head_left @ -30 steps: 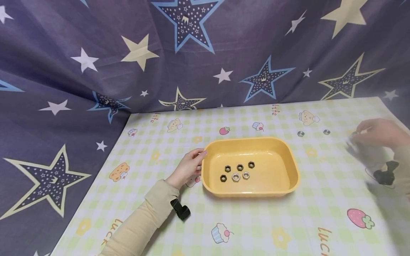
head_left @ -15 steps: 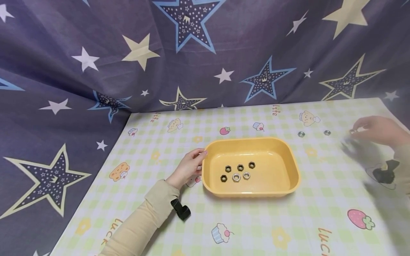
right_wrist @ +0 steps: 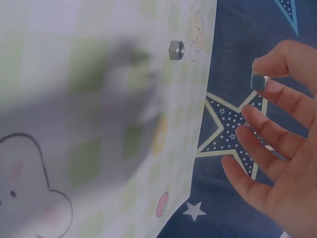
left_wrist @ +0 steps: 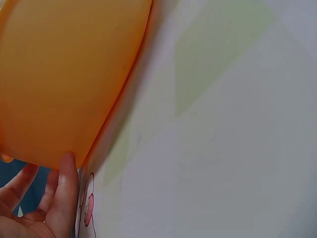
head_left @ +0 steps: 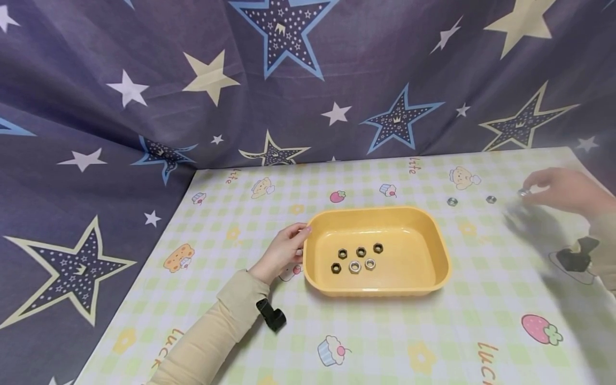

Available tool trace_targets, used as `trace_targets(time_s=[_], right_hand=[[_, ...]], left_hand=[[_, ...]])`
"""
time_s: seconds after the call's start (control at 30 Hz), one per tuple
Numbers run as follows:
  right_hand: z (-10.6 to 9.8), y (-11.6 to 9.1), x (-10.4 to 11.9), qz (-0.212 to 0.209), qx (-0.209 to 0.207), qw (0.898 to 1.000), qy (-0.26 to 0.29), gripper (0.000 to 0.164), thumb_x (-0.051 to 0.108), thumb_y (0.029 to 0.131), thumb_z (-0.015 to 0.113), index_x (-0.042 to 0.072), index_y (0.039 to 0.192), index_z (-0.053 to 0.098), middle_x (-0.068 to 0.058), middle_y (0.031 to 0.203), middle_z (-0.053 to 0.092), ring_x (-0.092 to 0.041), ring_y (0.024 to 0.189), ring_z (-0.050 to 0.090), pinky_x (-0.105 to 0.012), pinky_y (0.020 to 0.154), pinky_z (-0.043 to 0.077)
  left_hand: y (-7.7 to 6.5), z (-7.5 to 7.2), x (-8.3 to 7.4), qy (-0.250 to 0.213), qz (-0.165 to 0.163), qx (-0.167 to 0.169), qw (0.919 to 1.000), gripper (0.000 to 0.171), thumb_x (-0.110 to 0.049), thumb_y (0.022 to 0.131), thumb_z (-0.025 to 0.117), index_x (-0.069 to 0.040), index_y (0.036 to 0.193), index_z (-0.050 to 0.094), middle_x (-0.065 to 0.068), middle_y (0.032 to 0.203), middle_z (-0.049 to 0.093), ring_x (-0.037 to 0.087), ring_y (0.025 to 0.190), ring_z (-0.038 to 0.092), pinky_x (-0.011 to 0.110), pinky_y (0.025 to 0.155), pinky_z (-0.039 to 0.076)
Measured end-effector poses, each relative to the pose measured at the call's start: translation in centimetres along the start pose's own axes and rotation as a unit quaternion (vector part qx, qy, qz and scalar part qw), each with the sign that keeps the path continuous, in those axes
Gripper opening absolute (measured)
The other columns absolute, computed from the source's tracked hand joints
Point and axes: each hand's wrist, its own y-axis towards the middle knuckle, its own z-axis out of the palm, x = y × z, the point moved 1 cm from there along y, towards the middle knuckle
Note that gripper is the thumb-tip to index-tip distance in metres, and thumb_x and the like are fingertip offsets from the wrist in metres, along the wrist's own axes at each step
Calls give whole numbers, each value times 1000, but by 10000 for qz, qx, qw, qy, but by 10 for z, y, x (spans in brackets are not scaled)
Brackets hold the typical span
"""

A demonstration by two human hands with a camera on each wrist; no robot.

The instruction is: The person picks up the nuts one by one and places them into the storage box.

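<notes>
A yellow tray (head_left: 423, 272) stands on the table with several hex nuts in it, some dark nuts (head_left: 361, 251) and some silver nuts (head_left: 354, 267). My left hand (head_left: 283, 251) holds the tray's left end, its fingertips at the rim and against the outer wall (left_wrist: 74, 99). Over the table's right side, my right hand (head_left: 570, 192) pinches a silver nut (right_wrist: 258, 82) between thumb and forefinger, with the other fingers spread. Two more silver nuts, a left one (head_left: 452, 201) and a right one (head_left: 491, 199), lie on the cloth between the tray and that hand.
A checked cloth (head_left: 375, 342) printed with cartoons covers the table. Behind it and along the left hangs a dark curtain (head_left: 308, 107) with stars. A black camera mount (head_left: 271, 315) sits on the left wrist, another (head_left: 575, 259) on the right.
My right hand has moved slightly left and away from me, with the silver nut held in its fingers. The left hand, the tray and the nuts in it have stayed put.
</notes>
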Motion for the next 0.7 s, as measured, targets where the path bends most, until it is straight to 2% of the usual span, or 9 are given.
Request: trace_targets(time_s=[0.1,0.2,0.33,0.53,0.7], right_hand=[[-1,2,3,-23,10,10000,67,31,20,85,67,-4,105,62,-40,116,52,-54,103,50,-66,83,39],[-2,3,7,-35,57,10000,68,33,20,86,67,-4,106,61,-41,118,50,-54,104,49,-67,84,39],[-4,3,16,-21,137,9998,106,34,21,87,66,-6,108,60,-42,120,47,-55,106,47,-68,85,38],[-6,6,26,-126,-25,9999,-16,33,20,84,69,-4,106,62,-38,116,53,-51,101,53,-63,83,42],[-7,9,33,-159,-55,9998,-46,33,19,83,69,-3,106,62,-38,116,53,-50,102,53,-63,84,42]], left_hand=[[-8,2,-9,24,5,17,10000,35,-26,100,48,-1,125,54,7,96,59,9,68,57,24,60,53],[-9,2,-11,41,-30,35,10000,35,-24,101,47,0,125,53,7,94,59,9,67,57,24,60,53],[3,-1,2,-8,-79,24,10000,36,-27,100,47,-3,126,53,5,94,58,9,67,57,26,59,53],[3,0,4,-47,3,2,10000,36,-30,100,49,-4,124,55,4,92,59,9,65,57,24,57,53],[2,1,3,-51,50,-58,10000,34,-29,99,49,-5,122,56,4,92,59,9,67,58,23,57,53]])
